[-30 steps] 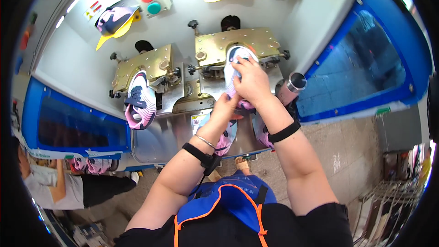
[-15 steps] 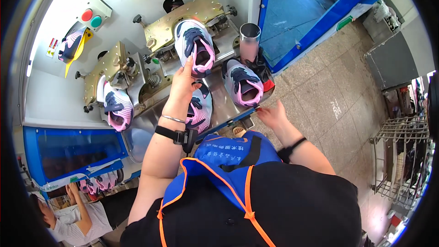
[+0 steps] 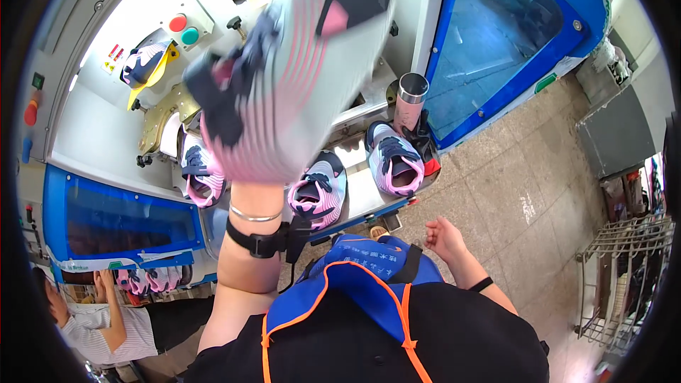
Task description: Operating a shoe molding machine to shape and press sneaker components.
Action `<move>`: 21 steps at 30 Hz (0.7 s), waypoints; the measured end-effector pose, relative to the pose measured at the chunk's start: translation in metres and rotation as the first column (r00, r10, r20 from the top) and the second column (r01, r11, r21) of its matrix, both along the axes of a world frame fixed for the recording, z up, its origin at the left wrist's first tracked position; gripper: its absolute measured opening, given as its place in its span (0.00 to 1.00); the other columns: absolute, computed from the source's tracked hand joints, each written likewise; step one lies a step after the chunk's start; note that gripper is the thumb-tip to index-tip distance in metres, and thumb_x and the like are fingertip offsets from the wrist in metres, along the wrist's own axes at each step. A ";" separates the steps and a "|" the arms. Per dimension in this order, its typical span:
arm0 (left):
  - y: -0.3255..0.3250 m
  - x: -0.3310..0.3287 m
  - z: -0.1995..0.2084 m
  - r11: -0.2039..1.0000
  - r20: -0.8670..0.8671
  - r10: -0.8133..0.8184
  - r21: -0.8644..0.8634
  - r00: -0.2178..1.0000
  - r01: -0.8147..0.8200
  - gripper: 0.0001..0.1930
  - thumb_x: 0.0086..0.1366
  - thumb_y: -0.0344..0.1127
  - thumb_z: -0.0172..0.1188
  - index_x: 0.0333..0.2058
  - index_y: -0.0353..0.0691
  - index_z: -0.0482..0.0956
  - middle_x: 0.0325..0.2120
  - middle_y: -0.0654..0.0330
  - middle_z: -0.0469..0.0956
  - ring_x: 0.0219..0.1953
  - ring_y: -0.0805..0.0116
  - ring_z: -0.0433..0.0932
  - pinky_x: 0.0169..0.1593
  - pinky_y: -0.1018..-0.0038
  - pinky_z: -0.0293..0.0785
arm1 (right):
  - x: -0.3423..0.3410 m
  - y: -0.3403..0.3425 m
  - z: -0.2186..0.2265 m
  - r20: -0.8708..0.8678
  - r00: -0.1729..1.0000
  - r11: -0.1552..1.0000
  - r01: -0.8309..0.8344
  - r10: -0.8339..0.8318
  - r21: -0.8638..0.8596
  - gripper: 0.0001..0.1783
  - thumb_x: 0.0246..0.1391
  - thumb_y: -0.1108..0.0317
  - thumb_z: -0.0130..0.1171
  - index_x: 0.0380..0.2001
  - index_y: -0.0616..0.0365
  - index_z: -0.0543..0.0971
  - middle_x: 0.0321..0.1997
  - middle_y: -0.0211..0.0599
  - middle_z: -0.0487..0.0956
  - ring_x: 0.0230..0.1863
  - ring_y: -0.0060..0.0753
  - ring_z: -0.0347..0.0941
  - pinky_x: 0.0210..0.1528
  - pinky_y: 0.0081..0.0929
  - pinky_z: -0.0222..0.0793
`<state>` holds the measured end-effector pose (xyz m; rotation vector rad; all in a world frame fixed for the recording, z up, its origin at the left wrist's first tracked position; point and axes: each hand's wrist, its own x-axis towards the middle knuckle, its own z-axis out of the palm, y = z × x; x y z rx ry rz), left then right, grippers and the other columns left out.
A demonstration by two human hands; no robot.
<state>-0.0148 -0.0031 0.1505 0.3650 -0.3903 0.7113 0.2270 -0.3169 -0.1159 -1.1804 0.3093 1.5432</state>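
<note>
A grey sneaker with pink stripes and navy laces (image 3: 298, 78) is held up large and blurred, close to my view. My left hand (image 3: 259, 193) is closed on it, its fingers hidden behind the shoe and only the wrist end showing. My right hand (image 3: 445, 240) is apart from everything, fingers loosely curled but separated, to the right of the machine's front edge. Two similar sneakers stand on the metal ledge: one in the middle (image 3: 318, 191), one at its right end (image 3: 395, 159). Another sneaker (image 3: 201, 170) sits on the left side of the machine.
A pink tumbler with a steel rim (image 3: 410, 103) stands behind the right sneaker. Blue-framed doors flank the machine, right (image 3: 496, 57) and left (image 3: 128, 216). Red and green buttons (image 3: 184, 30) are on its back wall. A wire rack (image 3: 617, 269) stands right; a person (image 3: 106, 319) sits left.
My left hand has lifted the sneaker off the brass-coloured press plate, up and toward my view, tilting it. My right hand has moved away from the ledge's front edge.
</note>
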 end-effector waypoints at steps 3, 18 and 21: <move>-0.034 -0.021 -0.009 0.998 -0.241 0.055 0.020 0.969 -0.051 0.34 0.67 0.60 0.44 0.58 0.36 0.69 0.55 0.51 0.74 0.58 0.55 0.72 0.63 0.59 0.65 | -0.009 0.035 0.038 0.299 0.908 0.899 -0.369 0.295 0.235 0.25 0.68 0.48 0.43 0.44 0.60 0.76 0.29 0.31 0.76 0.33 0.29 0.72 0.43 0.29 0.69; -0.066 -0.043 -0.020 0.813 -0.637 0.492 0.580 0.593 -0.050 0.16 0.64 0.40 0.65 0.42 0.34 0.77 0.34 0.66 0.78 0.35 0.81 0.75 0.37 0.82 0.72 | -0.069 0.160 0.274 0.800 0.593 0.407 -0.754 0.086 0.515 0.17 0.55 0.65 0.67 0.46 0.61 0.79 0.38 0.24 0.79 0.39 0.14 0.71 0.43 0.17 0.68; -0.078 -0.040 0.004 0.793 -0.644 0.580 0.587 0.499 -0.165 0.07 0.60 0.25 0.66 0.37 0.35 0.80 0.26 0.69 0.78 0.27 0.85 0.72 0.29 0.84 0.68 | -0.080 0.169 0.270 0.871 0.490 0.365 -0.817 0.031 0.446 0.15 0.54 0.68 0.68 0.43 0.62 0.81 0.36 0.28 0.82 0.38 0.16 0.74 0.43 0.19 0.70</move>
